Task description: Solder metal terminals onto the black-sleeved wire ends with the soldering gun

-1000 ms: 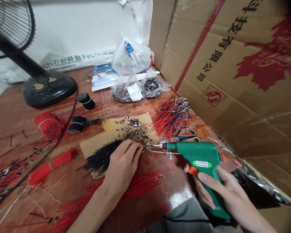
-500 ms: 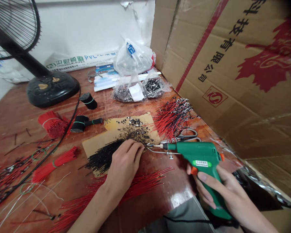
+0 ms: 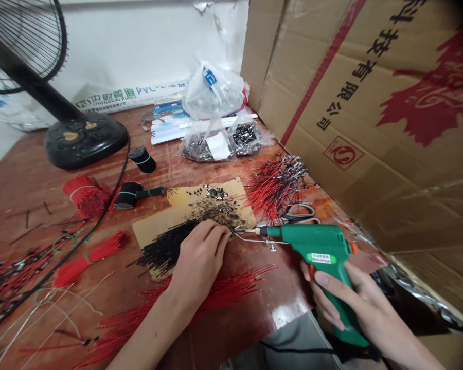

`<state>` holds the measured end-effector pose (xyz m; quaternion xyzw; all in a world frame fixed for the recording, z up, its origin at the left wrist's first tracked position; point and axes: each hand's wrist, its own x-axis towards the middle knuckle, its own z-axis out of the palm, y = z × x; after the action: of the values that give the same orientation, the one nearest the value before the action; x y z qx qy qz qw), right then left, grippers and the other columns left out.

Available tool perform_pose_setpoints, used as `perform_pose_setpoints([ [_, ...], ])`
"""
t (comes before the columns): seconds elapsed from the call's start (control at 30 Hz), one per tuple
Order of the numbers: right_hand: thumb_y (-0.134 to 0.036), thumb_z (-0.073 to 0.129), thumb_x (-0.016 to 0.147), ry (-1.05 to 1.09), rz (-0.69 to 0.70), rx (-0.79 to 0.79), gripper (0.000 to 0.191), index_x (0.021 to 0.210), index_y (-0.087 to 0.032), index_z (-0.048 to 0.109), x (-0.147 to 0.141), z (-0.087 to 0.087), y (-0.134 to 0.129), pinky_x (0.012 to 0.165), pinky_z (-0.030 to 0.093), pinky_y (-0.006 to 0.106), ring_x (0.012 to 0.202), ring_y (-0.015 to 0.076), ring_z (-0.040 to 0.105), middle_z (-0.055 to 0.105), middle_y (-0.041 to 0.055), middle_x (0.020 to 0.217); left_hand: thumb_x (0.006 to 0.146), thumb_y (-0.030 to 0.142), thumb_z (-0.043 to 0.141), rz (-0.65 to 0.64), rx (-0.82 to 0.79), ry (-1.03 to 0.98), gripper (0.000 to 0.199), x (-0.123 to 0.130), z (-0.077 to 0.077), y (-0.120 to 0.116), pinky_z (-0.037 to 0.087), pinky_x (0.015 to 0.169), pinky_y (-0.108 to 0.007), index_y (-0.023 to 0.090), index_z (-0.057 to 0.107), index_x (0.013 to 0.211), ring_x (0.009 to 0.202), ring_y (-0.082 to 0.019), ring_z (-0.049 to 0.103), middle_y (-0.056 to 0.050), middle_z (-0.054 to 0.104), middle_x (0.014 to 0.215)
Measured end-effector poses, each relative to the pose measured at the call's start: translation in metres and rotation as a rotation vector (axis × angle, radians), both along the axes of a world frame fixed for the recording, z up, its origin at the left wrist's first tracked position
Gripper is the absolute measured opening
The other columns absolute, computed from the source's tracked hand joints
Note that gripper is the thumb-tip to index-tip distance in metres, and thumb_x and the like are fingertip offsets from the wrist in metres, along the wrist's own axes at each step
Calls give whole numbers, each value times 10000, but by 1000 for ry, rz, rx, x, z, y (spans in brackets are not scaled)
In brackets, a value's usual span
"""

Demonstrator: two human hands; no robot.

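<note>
My right hand point(image 3: 355, 303) is wrapped around the handle of a green soldering gun point(image 3: 312, 239), its index finger on the orange trigger. The gun's tip points left, with a thin metal feed tube beneath it, and meets the fingertips of my left hand point(image 3: 202, 254). Those fingers are pinched together at the tip; what they hold is too small and hidden to make out. Under and beside my left hand, many black wires point(image 3: 164, 249) lie on a piece of cardboard point(image 3: 148, 226). Loose red wires point(image 3: 231, 293) spread beneath my left wrist.
Red wires with dark ends point(image 3: 273, 185) are piled behind the gun, by scissors point(image 3: 301, 211). Plastic bags of small parts point(image 3: 243, 139) stand at the back. A fan point(image 3: 87, 139), its cable and tied wire bundles point(image 3: 90, 259) occupy the left. A large carton point(image 3: 332, 92) walls the right.
My right index finger has drawn the orange trigger further in. Both hands otherwise stay in place, and the view shifts very slightly.
</note>
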<state>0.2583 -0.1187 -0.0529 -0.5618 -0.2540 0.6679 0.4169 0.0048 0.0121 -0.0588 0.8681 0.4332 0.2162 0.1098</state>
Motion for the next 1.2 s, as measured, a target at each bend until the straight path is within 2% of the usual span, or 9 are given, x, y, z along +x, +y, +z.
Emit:
perform_pose_setpoints([
  [0.17,-451,595,965,12,-26,14,294,974,-162,543,-1,1,-1,444,355,213,441,80,402,477,-46,530,975,168,548,0,-6,-7,97,0,-1,0,514,801,-302,158,636,935,837,-160,606,-45,643,899],
  [0.37,-438,589,970,7,-22,31,304,847,-174,500,0,-2,-2,453,361,218,451,87,419,470,-35,530,973,168,553,-2,0,-1,102,-1,1,-1,509,797,-300,150,640,923,834,-160,604,-44,636,889],
  [0.5,-421,597,968,38,-37,18,278,886,-168,516,-1,-3,-2,446,347,215,441,84,417,478,-34,528,974,168,550,-8,5,16,109,0,1,1,504,791,-302,146,639,916,824,-161,596,-43,631,880],
  [0.7,-372,613,953,149,-260,78,237,1055,-161,579,-8,-9,-5,417,322,213,406,89,420,494,-33,517,993,198,520,8,-23,48,130,-2,-1,0,497,791,-307,168,621,915,842,-166,598,-40,631,897],
  [0.83,-330,601,952,205,-431,153,237,1135,-180,593,-16,-14,-4,404,318,221,407,93,408,486,-24,553,988,204,526,32,-103,-17,116,1,10,3,494,777,-292,185,610,909,840,-155,604,-30,635,897],
  [0.93,-328,607,943,211,-540,184,217,1117,-197,612,-25,-8,-3,413,320,237,445,106,395,454,-20,561,985,217,536,-2,-67,-107,116,29,23,18,494,784,-285,185,604,896,838,-148,599,-19,630,875],
  [1.03,-304,578,962,224,-660,192,139,1061,-220,628,-35,-1,-3,451,343,252,465,114,394,445,-16,541,995,191,505,-49,4,-194,148,80,31,46,494,833,-308,161,629,920,861,-154,599,-38,645,911],
  [1.1,-279,565,970,261,-722,190,97,1023,-231,630,-38,0,-3,486,373,261,479,122,406,459,-10,532,1003,175,476,-88,17,-225,195,112,34,67,491,923,-341,135,666,1027,975,-171,613,-73,665,1017],
  [1.2,-270,551,975,356,-753,200,95,1020,-231,625,-38,-4,-3,502,382,266,506,135,412,472,-4,546,974,164,516,-91,55,-138,259,123,40,91,468,988,-438,183,691,1163,1132,-226,576,-94,638,1181],
])
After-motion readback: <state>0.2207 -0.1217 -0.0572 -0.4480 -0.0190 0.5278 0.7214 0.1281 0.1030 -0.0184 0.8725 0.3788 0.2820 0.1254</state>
